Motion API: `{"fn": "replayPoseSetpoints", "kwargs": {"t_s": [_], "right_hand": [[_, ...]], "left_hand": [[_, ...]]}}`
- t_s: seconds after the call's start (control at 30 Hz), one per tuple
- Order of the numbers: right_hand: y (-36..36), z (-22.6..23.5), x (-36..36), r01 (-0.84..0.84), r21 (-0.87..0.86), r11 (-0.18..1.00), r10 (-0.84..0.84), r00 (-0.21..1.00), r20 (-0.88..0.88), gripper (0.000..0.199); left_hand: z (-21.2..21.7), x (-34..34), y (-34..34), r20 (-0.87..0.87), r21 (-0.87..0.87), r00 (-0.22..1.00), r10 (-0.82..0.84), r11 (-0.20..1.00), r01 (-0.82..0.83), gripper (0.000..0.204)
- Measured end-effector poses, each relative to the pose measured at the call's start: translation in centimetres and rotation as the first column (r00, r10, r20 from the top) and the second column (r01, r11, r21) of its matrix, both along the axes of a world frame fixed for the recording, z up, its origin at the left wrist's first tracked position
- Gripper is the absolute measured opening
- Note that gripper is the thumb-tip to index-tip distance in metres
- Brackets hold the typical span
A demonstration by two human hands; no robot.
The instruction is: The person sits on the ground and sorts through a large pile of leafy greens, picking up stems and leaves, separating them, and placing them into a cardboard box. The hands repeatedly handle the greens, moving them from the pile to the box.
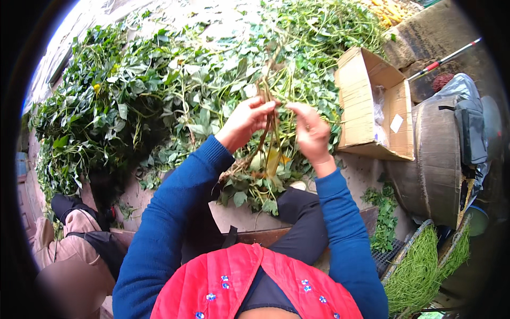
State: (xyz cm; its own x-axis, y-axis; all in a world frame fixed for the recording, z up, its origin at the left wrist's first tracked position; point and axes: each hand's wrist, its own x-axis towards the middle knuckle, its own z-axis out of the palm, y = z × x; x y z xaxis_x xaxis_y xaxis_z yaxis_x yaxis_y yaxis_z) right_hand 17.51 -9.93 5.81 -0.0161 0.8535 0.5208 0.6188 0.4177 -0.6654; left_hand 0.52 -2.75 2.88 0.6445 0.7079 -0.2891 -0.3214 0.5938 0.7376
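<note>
In front of my chest, my left hand [249, 119] is closed round a small bunch of brownish vine stems [267, 130]. The stems hang down from the fingers and also stick up above them. Just to the right, my right hand [312, 130] is curled, its forefinger and thumb near the same stems. Whatever lies between its fingertips is too small to make out. Below both hands, leafy vine ends [255, 194] and a yellowish leaf [272, 161] lie between my knees. A large heap of green leafy vines [202, 80] spreads beyond my hands.
An open cardboard box [350, 101] stands to the right, beside a big round wooden tub [438, 154]. Thin green stalks [414, 271] fill a basket at lower right. Another person [79, 234] sits at lower left. Yellow corn cobs [390, 11] lie at the far right.
</note>
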Motion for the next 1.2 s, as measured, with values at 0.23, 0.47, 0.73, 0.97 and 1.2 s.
{"fn": "replayPoseSetpoints", "kwargs": {"t_s": [0.23,0.47,0.73,0.97,1.2], "right_hand": [[-1.3,-4.7,2.8,-0.327,-0.652,0.684,-0.112,0.836,-0.537,0.027],[-1.1,-2.4,6.8,-0.234,-0.734,0.637,-0.298,0.804,-0.514,0.023],[-2.2,-1.4,8.8,-0.324,-0.782,0.532,-0.182,0.859,-0.480,0.025],[-3.0,-0.5,9.8,-0.080,-0.791,0.606,-0.076,0.984,-0.158,0.019],[-3.1,-1.1,10.0,0.140,-0.750,0.647,-0.287,0.955,-0.069,0.019]], "left_hand": [[-5.0,-2.2,4.1,0.148,-0.170,0.954,0.260,0.957,-0.234,0.022],[-4.4,-1.4,5.1,0.093,-0.165,0.958,0.272,0.953,-0.255,0.022],[-4.6,0.1,4.4,0.076,-0.138,0.976,0.203,0.972,-0.191,0.028],[-3.6,-0.3,4.9,-0.074,-0.049,0.986,0.147,0.987,-0.151,0.035],[-3.9,-0.1,4.7,-0.091,-0.068,0.988,0.125,0.989,-0.131,0.023]]}}
